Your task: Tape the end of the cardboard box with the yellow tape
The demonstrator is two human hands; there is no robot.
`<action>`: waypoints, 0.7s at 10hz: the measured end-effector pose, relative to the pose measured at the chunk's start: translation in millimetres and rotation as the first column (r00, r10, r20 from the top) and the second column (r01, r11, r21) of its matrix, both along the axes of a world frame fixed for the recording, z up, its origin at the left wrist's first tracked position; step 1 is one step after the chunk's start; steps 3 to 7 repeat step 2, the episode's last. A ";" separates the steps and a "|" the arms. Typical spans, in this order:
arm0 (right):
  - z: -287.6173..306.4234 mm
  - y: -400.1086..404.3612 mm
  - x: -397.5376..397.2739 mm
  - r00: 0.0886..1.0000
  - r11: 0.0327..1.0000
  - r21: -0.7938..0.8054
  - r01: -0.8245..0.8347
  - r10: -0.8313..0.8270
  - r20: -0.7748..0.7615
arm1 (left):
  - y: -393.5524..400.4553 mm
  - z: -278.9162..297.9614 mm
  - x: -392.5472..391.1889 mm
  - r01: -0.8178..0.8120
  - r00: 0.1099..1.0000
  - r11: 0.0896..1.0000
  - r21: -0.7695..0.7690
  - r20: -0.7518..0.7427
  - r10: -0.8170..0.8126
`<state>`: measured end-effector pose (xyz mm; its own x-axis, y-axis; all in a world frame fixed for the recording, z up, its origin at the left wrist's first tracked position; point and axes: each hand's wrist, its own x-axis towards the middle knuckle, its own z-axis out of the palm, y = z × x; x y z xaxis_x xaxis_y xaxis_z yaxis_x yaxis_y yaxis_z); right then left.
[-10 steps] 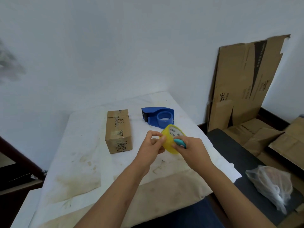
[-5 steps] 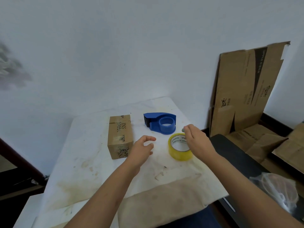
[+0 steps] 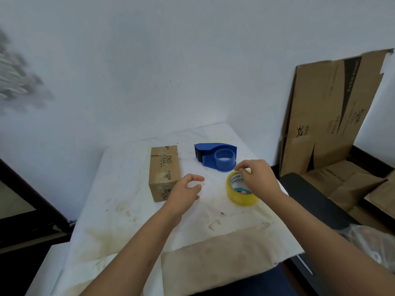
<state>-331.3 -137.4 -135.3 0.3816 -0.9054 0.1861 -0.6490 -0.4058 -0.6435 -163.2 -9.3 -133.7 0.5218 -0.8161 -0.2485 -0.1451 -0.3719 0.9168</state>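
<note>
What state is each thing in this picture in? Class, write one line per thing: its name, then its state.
Cardboard box: closed, lying on its long side on the table.
Yellow tape roll: lying flat, right fingers at its far rim.
Blue tape dispenser: resting on the table, untouched, no roll loaded.
Left hand: open, holding nothing.
Right hand: over the roll, grip unclear.

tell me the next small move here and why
Probably pinch up the free end of the yellow tape: the roll lies flat on the table, the right hand rests over its far rim, the left hand hovers empty beside the cardboard box.
</note>
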 end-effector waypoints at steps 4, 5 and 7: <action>61.9 26.3 12.2 0.959 0.991 -0.096 -0.098 0.119 0.257 | 31.6 47.2 11.2 0.043 0.995 0.997 -0.067 0.089 -0.037; 61.9 26.3 12.2 0.959 0.991 -0.096 -0.098 0.119 0.257 | 31.6 47.2 11.2 0.043 0.995 0.997 -0.067 0.089 -0.037; 61.9 26.3 12.2 0.959 0.991 -0.096 -0.098 0.119 0.257 | 31.6 47.2 11.2 0.043 0.995 0.997 -0.067 0.089 -0.037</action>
